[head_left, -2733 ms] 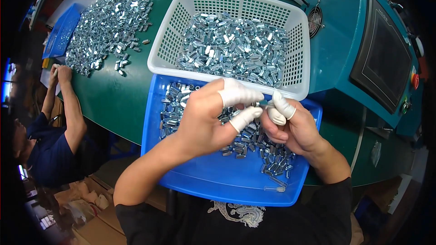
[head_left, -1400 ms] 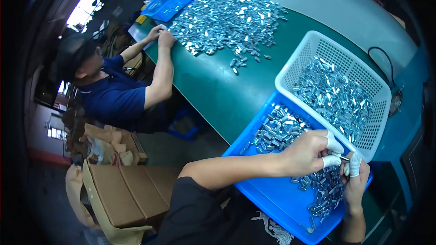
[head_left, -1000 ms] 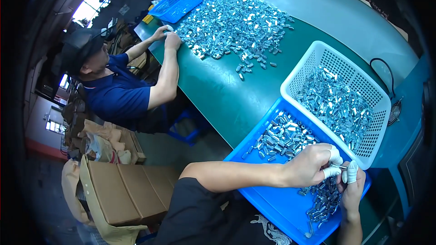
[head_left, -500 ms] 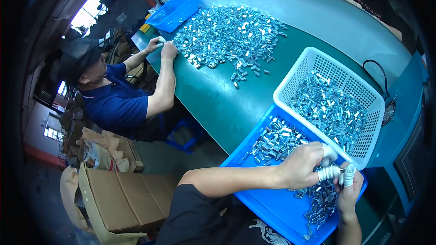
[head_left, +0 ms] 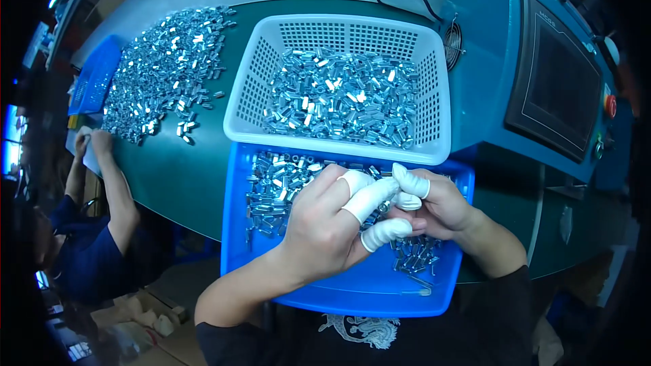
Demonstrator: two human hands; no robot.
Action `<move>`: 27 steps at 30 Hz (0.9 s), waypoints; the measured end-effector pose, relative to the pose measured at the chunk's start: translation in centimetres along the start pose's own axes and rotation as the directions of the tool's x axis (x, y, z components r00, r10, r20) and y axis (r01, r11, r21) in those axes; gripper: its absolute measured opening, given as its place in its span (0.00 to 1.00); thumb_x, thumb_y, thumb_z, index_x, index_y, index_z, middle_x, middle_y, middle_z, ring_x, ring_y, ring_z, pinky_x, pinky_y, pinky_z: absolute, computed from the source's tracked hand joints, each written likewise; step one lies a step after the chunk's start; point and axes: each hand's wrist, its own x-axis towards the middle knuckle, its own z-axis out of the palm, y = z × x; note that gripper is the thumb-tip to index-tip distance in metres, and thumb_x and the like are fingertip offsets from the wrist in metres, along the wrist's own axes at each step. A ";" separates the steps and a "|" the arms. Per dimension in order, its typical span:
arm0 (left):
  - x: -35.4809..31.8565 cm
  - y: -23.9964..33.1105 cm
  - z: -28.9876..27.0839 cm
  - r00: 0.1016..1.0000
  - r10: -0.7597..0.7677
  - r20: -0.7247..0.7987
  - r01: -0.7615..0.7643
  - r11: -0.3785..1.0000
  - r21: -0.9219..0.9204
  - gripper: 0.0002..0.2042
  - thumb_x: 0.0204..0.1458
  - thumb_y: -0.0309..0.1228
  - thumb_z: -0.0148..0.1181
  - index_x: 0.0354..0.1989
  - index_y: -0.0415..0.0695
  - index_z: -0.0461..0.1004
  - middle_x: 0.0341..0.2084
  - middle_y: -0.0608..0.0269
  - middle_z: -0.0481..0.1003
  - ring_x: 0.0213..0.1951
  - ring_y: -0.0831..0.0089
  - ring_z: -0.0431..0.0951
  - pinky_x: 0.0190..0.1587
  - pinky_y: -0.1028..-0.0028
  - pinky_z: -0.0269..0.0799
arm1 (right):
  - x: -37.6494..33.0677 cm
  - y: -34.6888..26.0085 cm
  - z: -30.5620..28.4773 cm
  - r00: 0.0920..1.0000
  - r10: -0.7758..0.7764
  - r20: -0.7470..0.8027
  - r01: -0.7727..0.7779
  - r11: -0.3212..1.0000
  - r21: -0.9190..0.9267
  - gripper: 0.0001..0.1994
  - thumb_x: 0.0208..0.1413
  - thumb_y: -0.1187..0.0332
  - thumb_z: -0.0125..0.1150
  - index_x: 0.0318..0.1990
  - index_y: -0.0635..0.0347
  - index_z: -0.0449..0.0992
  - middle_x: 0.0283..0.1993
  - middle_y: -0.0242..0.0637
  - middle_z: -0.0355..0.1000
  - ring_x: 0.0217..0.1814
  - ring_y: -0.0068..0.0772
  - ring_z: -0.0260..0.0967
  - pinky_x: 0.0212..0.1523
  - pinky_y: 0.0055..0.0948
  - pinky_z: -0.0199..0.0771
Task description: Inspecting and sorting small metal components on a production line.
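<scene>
Over the blue tray (head_left: pixel 319 299) my two hands meet, white coverings on several fingertips. My left hand (head_left: pixel 325 224) is closed, its thumb and fingers pinching a small shiny metal sleeve (head_left: pixel 384 207). From the other side my right hand (head_left: pixel 441 207) presses its covered fingertips together against the left fingertips; whatever lies between them is hidden. Loose metal sleeves (head_left: pixel 271 193) lie in the tray's far left part, and more (head_left: pixel 417 254) lie under and beside my right hand. A short clear stick-like piece (head_left: pixel 415 292) rests near the tray's front right corner.
Just beyond the tray stands a white perforated basket (head_left: pixel 339 142) of similar sleeves. A large heap (head_left: pixel 166 68) of them covers the table's far left, beside a blue basket (head_left: pixel 95 81). A co-worker's hands (head_left: pixel 93 137) are at that heap. At right is a machine with a dark screen (head_left: pixel 556 81).
The view has swung right, bringing the machine's screen into sight and shifting the heap and co-worker left. My hands stay together over the tray, with the left fingers now further round the right fingertips.
</scene>
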 end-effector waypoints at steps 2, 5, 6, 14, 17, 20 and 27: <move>-0.2 -0.1 0.4 1.000 0.007 -0.013 -0.007 0.998 -0.061 0.16 0.42 0.31 0.67 0.39 0.39 0.75 0.25 0.63 0.73 0.24 0.68 0.70 0.26 0.72 0.62 | -0.1 0.4 -0.4 1.000 -0.014 0.021 0.014 1.000 0.024 0.25 0.64 0.49 0.36 0.26 0.63 0.67 0.19 0.32 0.61 0.13 0.15 0.49 0.14 0.17 0.50; -0.8 -0.5 0.7 0.996 0.045 -0.082 -0.054 0.992 -0.115 0.16 0.42 0.30 0.67 0.40 0.40 0.74 0.24 0.64 0.73 0.22 0.69 0.70 0.25 0.73 0.61 | -0.3 0.3 0.5 0.999 0.046 -0.011 -0.044 0.995 0.090 0.26 0.64 0.50 0.35 0.30 0.66 0.68 0.19 0.32 0.61 0.13 0.15 0.49 0.14 0.17 0.50; -0.8 -0.5 0.7 0.996 0.037 -0.087 -0.047 0.992 -0.120 0.16 0.42 0.30 0.67 0.40 0.40 0.74 0.24 0.64 0.73 0.22 0.69 0.70 0.25 0.73 0.61 | -0.4 0.4 0.6 0.998 0.055 -0.016 -0.053 0.995 0.089 0.26 0.64 0.50 0.35 0.30 0.66 0.68 0.19 0.32 0.61 0.13 0.15 0.49 0.14 0.17 0.50; -0.5 -1.2 0.1 0.999 -0.007 -0.045 0.001 0.990 -0.141 0.13 0.44 0.28 0.64 0.39 0.39 0.75 0.24 0.62 0.74 0.24 0.68 0.72 0.28 0.73 0.64 | 0.0 0.5 0.2 0.997 -0.053 -0.050 0.051 0.998 -0.039 0.25 0.64 0.50 0.35 0.25 0.61 0.66 0.17 0.30 0.59 0.13 0.15 0.48 0.14 0.17 0.49; -0.2 -2.8 -0.3 0.939 -0.338 -0.055 0.324 0.928 -0.184 0.10 0.49 0.23 0.59 0.40 0.38 0.75 0.28 0.63 0.74 0.28 0.78 0.70 0.32 0.79 0.65 | 0.3 0.4 -0.3 0.949 -0.213 -0.233 0.163 0.962 -0.219 0.25 0.65 0.50 0.33 0.24 0.61 0.64 0.16 0.27 0.55 0.13 0.13 0.46 0.13 0.16 0.48; -0.6 -4.7 0.2 0.827 -0.516 -0.224 0.432 0.838 -0.335 0.15 0.48 0.19 0.58 0.46 0.35 0.72 0.29 0.64 0.73 0.27 0.83 0.67 0.31 0.83 0.63 | 0.4 0.5 0.0 0.913 -0.293 -0.283 0.209 0.934 -0.292 0.25 0.65 0.50 0.35 0.24 0.61 0.64 0.17 0.28 0.57 0.13 0.13 0.46 0.13 0.16 0.48; -1.8 -4.0 -0.1 0.964 -0.263 0.024 0.257 0.957 0.137 0.08 0.40 0.23 0.66 0.31 0.40 0.78 0.23 0.61 0.75 0.22 0.71 0.72 0.25 0.75 0.67 | 0.2 1.0 -0.1 0.895 -0.326 -0.305 0.222 0.918 -0.330 0.22 0.65 0.52 0.37 0.28 0.61 0.66 0.18 0.30 0.59 0.14 0.13 0.47 0.14 0.16 0.49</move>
